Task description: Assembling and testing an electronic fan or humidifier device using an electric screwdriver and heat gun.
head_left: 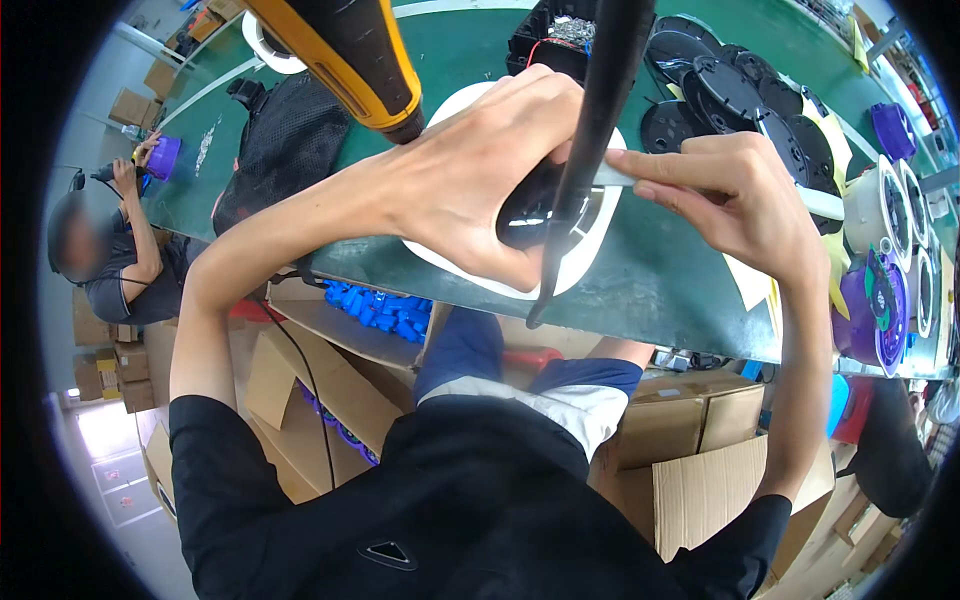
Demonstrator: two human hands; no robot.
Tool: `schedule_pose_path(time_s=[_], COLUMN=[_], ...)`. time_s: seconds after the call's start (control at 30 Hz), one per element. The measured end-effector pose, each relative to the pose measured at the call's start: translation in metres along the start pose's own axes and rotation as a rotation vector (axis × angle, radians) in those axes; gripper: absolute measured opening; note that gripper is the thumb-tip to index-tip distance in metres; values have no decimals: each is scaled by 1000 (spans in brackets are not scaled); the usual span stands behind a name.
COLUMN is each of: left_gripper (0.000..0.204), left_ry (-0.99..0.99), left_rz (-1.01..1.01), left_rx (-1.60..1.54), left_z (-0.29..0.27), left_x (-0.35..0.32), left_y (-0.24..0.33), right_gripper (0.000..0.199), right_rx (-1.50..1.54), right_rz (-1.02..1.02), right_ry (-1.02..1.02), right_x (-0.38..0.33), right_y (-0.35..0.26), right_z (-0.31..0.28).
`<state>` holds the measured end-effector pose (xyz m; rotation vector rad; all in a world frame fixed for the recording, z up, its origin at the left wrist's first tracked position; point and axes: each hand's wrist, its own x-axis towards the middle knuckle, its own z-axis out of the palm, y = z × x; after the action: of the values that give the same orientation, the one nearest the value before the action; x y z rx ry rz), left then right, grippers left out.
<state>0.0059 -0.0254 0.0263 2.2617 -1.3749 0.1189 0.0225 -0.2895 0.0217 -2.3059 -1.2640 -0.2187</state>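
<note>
My left hand (480, 175) bends over a white round housing (590, 255) with a glossy dark middle. Its thumb and fingers span the dark part and grip the housing, though most fingertips are hidden. Between thumb and fingers of my right hand (735, 190) is a slim pale grey strip-like tool (614, 177), whose tip points at the housing's right side. A white rounded end (820, 203) shows beyond that hand; whether it belongs to the same tool I cannot tell. A thick black bar (590, 140) hangs in front of the housing and hides part of it.
A yellow-and-black power driver (350, 60) hangs above my left wrist. On the green table (670, 290) are a black mesh bag (285, 150), a black bin of screws (550, 40), black discs (725, 85) and purple housings (870, 315). Cardboard boxes (690, 415) stand below. A co-worker (125, 240) sits left.
</note>
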Motion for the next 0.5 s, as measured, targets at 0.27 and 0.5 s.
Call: schedule_pose_path(time_s=[0.27, 0.5], left_gripper=[57, 37], left_ry=[46, 151], left_rz=[46, 57], left_rx=[-6, -15], left_z=[7, 9], left_x=[-1, 6], left_y=[-5, -5], right_gripper=[27, 31], right_rx=[14, -81], right_rz=[6, 29], right_ry=[-18, -44], right_x=[-10, -18], right_y=[-14, -29], right_z=[0, -3])
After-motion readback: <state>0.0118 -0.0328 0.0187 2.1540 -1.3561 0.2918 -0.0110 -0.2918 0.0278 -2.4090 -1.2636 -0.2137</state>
